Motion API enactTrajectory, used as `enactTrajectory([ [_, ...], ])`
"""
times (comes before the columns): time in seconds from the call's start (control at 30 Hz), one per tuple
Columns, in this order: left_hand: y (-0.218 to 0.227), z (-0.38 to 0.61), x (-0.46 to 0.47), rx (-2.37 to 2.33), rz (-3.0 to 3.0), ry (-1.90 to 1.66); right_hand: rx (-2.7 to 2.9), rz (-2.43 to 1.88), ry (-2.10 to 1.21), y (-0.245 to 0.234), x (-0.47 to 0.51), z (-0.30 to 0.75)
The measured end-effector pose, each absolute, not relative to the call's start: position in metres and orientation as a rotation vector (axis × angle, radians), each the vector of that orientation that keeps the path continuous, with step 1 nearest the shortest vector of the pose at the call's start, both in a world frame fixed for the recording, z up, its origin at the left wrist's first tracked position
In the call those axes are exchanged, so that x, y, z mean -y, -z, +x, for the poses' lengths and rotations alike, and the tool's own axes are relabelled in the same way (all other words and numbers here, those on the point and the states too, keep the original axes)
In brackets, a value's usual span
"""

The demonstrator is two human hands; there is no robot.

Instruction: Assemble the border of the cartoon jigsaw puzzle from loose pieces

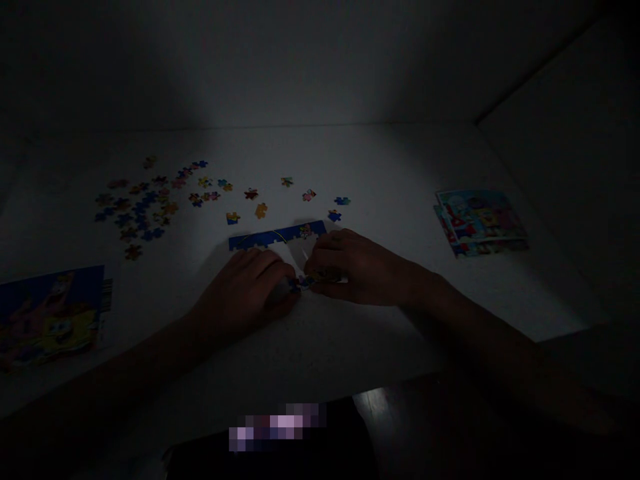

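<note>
My left hand (245,290) and my right hand (353,267) meet at the near end of a partly joined jigsaw section (275,237). That section is a blue-edged strip with an arm running down towards my fingers. Between my fingertips sits a small cluster of joined puzzle pieces (303,283), which both hands seem to pinch. My right fingers also cover a yellowish piece (325,273). Loose puzzle pieces (135,213) lie scattered beyond my hands, mostly towards the left. The dim light hides the finer detail of my grip.
The white table (400,313) runs to a wall at the back. A printed picture card (50,317) lies at the left edge, and a stack of printed cards (480,223) lies at the right. A pixelated blurred patch (275,427) sits below the table's front edge.
</note>
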State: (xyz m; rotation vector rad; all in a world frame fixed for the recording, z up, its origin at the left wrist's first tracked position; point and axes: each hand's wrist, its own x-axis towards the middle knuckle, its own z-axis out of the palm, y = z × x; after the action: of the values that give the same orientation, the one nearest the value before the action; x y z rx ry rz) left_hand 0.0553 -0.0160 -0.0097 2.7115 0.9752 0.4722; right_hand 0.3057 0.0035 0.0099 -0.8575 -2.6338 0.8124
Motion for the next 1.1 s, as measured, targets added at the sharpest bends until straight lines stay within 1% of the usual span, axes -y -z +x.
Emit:
enactTrajectory([
  [0.27,0.0087,0.0575,0.0168,-0.95,2.752,-0.535,2.645,-0.847,-0.847,-0.01,-0.0022,0.3043],
  [0.7,0.0088,0.057,0.0169,-0.903,2.749,-0.525,2.657,-0.864,-0.86,-0.0128,-0.0017,0.3037],
  [0.93,0.0102,0.0571,0.0145,-0.884,2.745,-0.605,2.651,-0.848,-0.849,-0.0115,-0.0018,0.304],
  [1.1,0.0116,0.0554,0.0153,-0.894,2.736,-0.578,2.647,-0.856,-0.846,-0.0099,-0.0016,0.3048],
])
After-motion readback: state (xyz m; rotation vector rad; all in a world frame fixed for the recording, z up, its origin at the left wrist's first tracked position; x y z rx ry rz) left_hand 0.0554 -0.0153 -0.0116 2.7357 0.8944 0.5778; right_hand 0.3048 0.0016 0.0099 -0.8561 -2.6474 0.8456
